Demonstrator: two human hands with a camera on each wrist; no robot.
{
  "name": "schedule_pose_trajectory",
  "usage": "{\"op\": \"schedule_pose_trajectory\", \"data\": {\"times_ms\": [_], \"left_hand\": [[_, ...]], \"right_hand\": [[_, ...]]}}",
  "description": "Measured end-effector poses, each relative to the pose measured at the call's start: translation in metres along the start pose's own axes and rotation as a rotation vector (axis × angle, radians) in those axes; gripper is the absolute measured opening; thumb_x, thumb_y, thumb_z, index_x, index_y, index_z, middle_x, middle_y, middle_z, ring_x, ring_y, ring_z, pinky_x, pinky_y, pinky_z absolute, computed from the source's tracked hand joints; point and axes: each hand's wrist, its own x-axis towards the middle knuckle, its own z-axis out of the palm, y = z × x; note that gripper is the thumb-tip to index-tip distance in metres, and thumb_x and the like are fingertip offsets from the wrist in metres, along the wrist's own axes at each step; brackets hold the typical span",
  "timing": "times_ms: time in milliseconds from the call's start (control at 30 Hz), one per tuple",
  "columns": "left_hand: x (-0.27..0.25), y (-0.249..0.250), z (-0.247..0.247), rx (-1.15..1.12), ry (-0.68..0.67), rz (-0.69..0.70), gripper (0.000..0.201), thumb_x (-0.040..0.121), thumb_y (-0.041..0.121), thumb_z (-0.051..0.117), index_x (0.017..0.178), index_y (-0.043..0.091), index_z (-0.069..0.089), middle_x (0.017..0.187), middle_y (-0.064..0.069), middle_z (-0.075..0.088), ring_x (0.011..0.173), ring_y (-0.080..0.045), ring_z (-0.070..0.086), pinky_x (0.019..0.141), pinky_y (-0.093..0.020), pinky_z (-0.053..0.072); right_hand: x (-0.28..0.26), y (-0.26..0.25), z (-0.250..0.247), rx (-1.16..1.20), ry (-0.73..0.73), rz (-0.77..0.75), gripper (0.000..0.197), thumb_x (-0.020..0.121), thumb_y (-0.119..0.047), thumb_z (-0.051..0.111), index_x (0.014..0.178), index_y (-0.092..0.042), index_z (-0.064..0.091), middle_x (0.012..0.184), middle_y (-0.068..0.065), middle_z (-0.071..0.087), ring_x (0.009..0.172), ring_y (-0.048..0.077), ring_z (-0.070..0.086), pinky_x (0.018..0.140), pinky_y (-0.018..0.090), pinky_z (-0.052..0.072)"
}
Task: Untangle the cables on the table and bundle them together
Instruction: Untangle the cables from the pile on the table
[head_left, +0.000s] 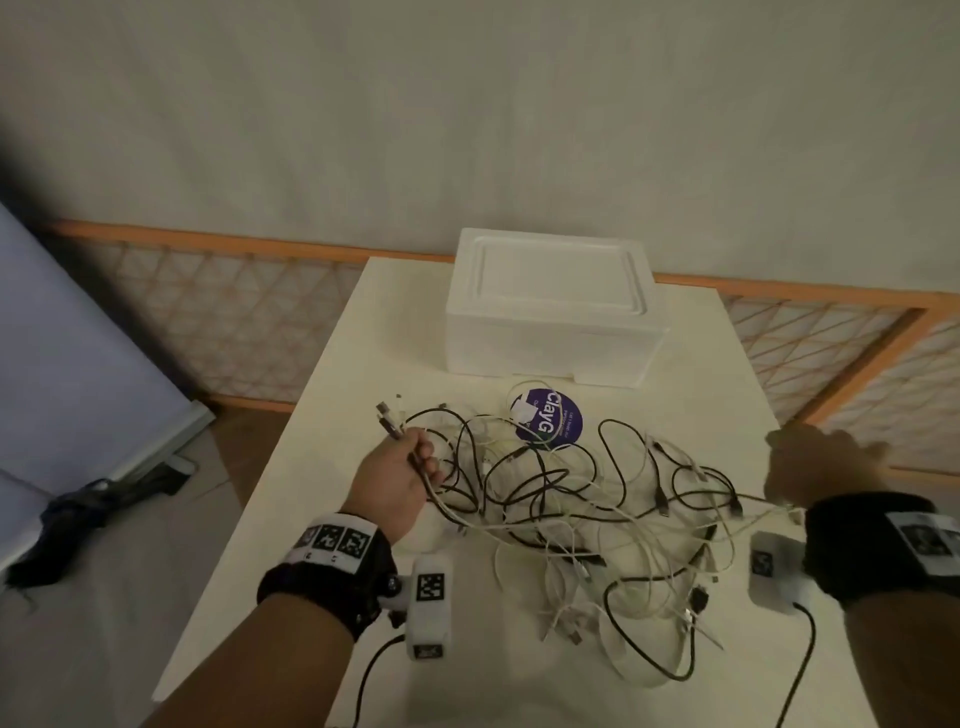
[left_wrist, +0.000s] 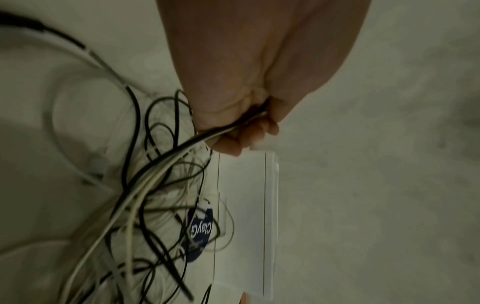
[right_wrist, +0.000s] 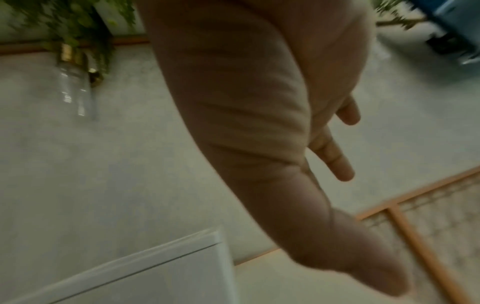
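Left hand (head_left: 397, 475) grips thin round cables (head_left: 571, 499); right hand (head_left: 815, 462) splayed.

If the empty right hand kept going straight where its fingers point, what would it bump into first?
Probably nothing on the table: the right hand points past the table edge toward the lattice fence. Depth is unclear.

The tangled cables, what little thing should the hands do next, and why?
Probably bring the open right hand down to the loose pile of black and white cables and pull one strand free. The left hand already grips several plug ends gathered together, but the rest lies knotted on the white table, and the right hand holds nothing.
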Motion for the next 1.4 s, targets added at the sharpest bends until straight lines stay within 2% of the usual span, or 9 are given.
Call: {"op": "schedule_pose_trajectory", "data": {"times_ms": [167,300,500,667,1000,1100,1167,1300,1400], "left_hand": [[-0.003,-0.023,0.033,0.092,-0.074,0.046,0.024,0.102,0.008,0.038,0.085,0.003,0.055,0.067,-0.005,0.057,0.064,-0.016,0.057,0.076,-0.033,0.051],[-0.009,-0.038,0.045,0.326,-0.138,0.112,0.019,0.100,0.008,0.043,0.092,0.003,0.060,0.076,-0.010,0.062,0.075,-0.023,0.061,0.080,-0.036,0.054],[-0.025,-0.037,0.047,0.661,-0.212,0.181,0.024,0.099,0.006,0.039,0.093,0.003,0.062,0.082,-0.015,0.063,0.078,-0.023,0.061,0.065,-0.021,0.053],[-0.024,-0.036,0.040,0.662,-0.229,0.193,0.026,0.099,0.006,0.038,0.105,-0.001,0.063,0.105,-0.031,0.065,0.100,-0.035,0.064,0.090,-0.039,0.053],[-0.029,-0.029,0.044,0.515,-0.274,0.270,0.035,0.102,0.023,0.033,0.086,0.002,0.056,0.069,-0.010,0.051,0.068,-0.021,0.048,0.070,-0.033,0.046],[-0.025,-0.020,0.044,0.301,-0.202,0.256,0.049,0.104,0.036,0.032,0.084,-0.001,0.057,0.079,-0.022,0.064,0.074,-0.030,0.064,0.067,-0.039,0.055],[-0.024,-0.017,0.044,0.208,-0.184,0.232,0.047,0.103,0.035,0.029,0.071,0.005,0.045,0.060,-0.012,0.055,0.053,-0.023,0.056,0.052,-0.031,0.050],[-0.020,-0.022,0.044,0.005,-0.090,0.179,0.042,0.103,0.034,0.032,0.066,0.015,0.034,0.048,0.003,0.028,0.042,-0.012,0.030,0.062,-0.030,0.038],[-0.017,-0.028,0.043,-0.015,0.044,0.164,0.042,0.103,0.035,0.035,0.065,0.017,0.035,0.049,0.003,0.024,0.040,-0.013,0.027,0.048,-0.026,0.036]], "right_hand": [[-0.030,-0.104,-0.036,0.556,0.124,-0.666,0.050,0.090,-0.017,0.055,0.139,-0.018,0.045,0.138,0.005,0.051,0.125,0.023,0.048,0.106,0.030,0.034],[-0.069,-0.181,-0.060,0.720,0.018,-0.922,0.058,0.096,-0.020,0.049,0.149,-0.020,0.025,0.136,0.008,0.052,0.117,0.023,0.054,0.100,0.033,0.043],[-0.084,-0.196,-0.066,0.767,0.075,-1.056,0.049,0.096,-0.024,0.051,0.144,-0.029,0.038,0.125,0.008,0.058,0.106,0.024,0.059,0.091,0.031,0.048],[-0.077,-0.193,-0.057,0.832,0.135,-1.088,0.033,0.095,-0.027,0.053,0.128,-0.024,0.060,0.121,0.006,0.065,0.112,0.020,0.059,0.098,0.030,0.043],[-0.072,-0.199,-0.040,1.002,-0.019,-1.100,0.072,0.091,-0.059,0.042,0.150,-0.038,0.005,0.103,0.000,0.068,0.092,0.014,0.065,0.088,0.034,0.051],[-0.077,-0.200,-0.034,1.103,-0.255,-1.063,0.065,0.091,-0.064,0.036,0.140,-0.022,0.038,0.103,0.003,0.067,0.094,0.015,0.063,0.090,0.036,0.051],[-0.083,-0.196,-0.034,1.130,-0.331,-1.064,0.047,0.094,-0.056,0.040,0.108,-0.013,0.054,0.078,-0.001,0.060,0.066,0.013,0.059,0.068,0.034,0.054],[-0.086,-0.186,-0.025,0.787,-0.059,-1.083,0.051,0.087,-0.065,0.040,0.102,-0.016,0.045,0.079,-0.004,0.058,0.068,0.012,0.052,0.066,0.032,0.042],[-0.090,-0.178,-0.016,0.566,0.118,-1.021,0.073,0.072,-0.081,0.039,0.107,-0.017,0.040,0.074,-0.004,0.057,0.070,0.020,0.060,0.065,0.035,0.049]]}}
